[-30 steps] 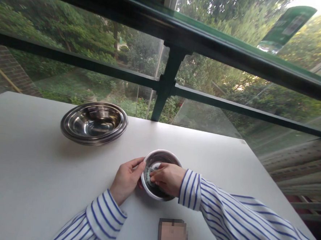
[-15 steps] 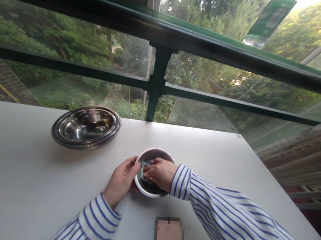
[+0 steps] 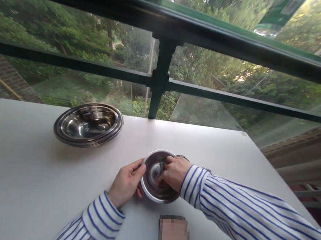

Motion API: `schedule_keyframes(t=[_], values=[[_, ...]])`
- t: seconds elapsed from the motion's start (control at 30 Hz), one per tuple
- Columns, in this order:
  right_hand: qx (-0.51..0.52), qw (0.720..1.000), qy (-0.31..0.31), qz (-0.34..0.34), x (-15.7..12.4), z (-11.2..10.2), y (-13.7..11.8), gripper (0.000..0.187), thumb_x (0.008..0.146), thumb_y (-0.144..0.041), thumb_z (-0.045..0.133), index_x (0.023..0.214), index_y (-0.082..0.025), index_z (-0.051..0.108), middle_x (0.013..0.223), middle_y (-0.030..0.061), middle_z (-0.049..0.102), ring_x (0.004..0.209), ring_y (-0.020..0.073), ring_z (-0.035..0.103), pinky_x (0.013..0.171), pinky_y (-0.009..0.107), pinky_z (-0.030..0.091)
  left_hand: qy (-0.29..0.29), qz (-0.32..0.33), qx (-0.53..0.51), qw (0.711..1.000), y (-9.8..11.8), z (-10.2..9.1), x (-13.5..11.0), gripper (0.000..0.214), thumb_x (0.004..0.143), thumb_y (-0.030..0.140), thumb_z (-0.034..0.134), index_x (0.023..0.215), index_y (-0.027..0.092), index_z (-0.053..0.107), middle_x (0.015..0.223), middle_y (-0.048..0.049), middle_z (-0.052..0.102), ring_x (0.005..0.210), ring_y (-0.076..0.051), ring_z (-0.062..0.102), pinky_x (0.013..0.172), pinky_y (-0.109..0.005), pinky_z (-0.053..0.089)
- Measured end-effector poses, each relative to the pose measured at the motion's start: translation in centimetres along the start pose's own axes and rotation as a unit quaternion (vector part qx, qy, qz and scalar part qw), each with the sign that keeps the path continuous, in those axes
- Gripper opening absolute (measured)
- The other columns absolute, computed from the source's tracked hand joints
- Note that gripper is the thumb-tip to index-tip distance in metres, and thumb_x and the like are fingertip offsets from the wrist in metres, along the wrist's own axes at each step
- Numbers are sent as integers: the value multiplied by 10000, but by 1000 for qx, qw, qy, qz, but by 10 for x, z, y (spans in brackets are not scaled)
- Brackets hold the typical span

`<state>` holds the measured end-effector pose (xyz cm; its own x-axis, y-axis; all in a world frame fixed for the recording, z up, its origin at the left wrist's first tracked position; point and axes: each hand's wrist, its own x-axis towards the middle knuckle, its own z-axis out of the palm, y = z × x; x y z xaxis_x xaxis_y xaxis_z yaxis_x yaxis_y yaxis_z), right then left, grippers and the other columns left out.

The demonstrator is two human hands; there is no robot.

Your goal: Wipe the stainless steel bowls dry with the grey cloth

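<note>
Left hand [image 3: 125,183]: My fingers grasped the bowl [image 3: 153,186] at its left rim, thumb laid over the edge, the others curled against the outer wall and partly hidden below.
Right hand [image 3: 175,171]: My fingers were clenched on a bunched cloth [image 3: 162,164], the knuckles over the bowl's right side; the fingertips were largely hidden.
Cloth: It lay under and just ahead of my right fingers, against the inner wall on the far right, with what looked like a further fold showing beyond the rim, past my knuckles.
Bowl: It stood on the table [image 3: 34,184] between my two hands, open side up. Being round, it had no long axis; the bunched cloth showed none I could tell.
Nearer hand: The right was on the cloth; the left, across the bowl's width from it, touched only the bowl.
Change from half a second earlier: The cloth and my right fingers had been down by my left thumb; they had crossed to the opposite wall, baring the bowl's floor. My left grip stayed as it was.
Basins [image 3: 86,128]: A nested stack sat ahead and to the left of my left fingers, well apart.
Phone [image 3: 173,233]: It lay nearer me than either hand's fingers, below the bowl, its screen blurred.
</note>
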<state>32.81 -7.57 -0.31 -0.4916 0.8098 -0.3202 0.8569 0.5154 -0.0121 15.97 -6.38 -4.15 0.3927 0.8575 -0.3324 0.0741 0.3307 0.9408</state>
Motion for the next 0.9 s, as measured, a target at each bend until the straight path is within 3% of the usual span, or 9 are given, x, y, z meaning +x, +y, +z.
schedule_keyframes(t=[0.2, 0.3, 0.4, 0.5, 0.67, 0.77, 0.9], values=[[8, 999, 21, -42, 13, 4, 7, 142, 813, -171, 509, 837, -149, 647, 879, 81, 659, 821, 182, 545, 766, 301, 397, 5, 11, -11, 1000, -2, 2, 1, 514, 758, 354, 543, 1212, 113, 524, 434, 20, 599, 321, -138, 537, 326, -220, 454], [54, 992, 32, -112, 15, 8, 9, 196, 796, -134, 500, 946, -165, 621, 945, 51, 651, 847, 155, 558, 828, 287, 371, 17, 25, -21, 999, -3, 4, 1, 493, 765, 346, 535, 1198, 111, 530, 444, 30, 587, 326, -124, 522, 333, -216, 457], [94, 978, 30, -185, 14, 13, 9, 219, 749, -80, 510, 912, -172, 625, 905, 22, 656, 843, 138, 569, 857, 278, 347, 23, 34, -30, 999, -4, 5, 1, 475, 762, 345, 540, 1173, 107, 548, 432, 29, 576, 321, -119, 507, 325, -208, 439], [100, 973, 13, -206, 10, 16, 7, 183, 714, -57, 542, 796, -187, 642, 795, -14, 660, 784, 117, 575, 797, 235, 368, 24, 39, -31, 998, -6, 4, 2, 478, 754, 361, 550, 1160, 108, 559, 443, 15, 596, 323, -120, 507, 324, -206, 429], [93, 978, 17, -185, 12, 16, 3, 166, 723, -63, 545, 792, -178, 643, 847, -6, 665, 800, 123, 575, 806, 233, 373, 23, 37, -34, 998, -6, 2, 3, 478, 758, 361, 544, 1166, 112, 557, 435, 18, 591, 314, -108, 485, 319, -197, 413], [71, 989, 31, -128, 17, 10, 0, 163, 779, -112, 522, 884, -158, 638, 975, 36, 650, 861, 142, 565, 847, 259, 369, 27, 38, -26, 999, -4, 1, 3, 464, 763, 347, 535, 1158, 105, 564, 405, 34, 556, 299, -102, 465, 301, -191, 398], [40, 998, 29, -38, 17, -2, -1, 186, 822, -137, 480, 886, -109, 652, 946, 106, 648, 844, 183, 568, 783, 299, 408, 34, 42, -23, 998, -2, 1, 4, 456, 766, 327, 537, 1156, 94, 562, 402, 46, 542, 298, -102, 464, 292, -193, 399]])
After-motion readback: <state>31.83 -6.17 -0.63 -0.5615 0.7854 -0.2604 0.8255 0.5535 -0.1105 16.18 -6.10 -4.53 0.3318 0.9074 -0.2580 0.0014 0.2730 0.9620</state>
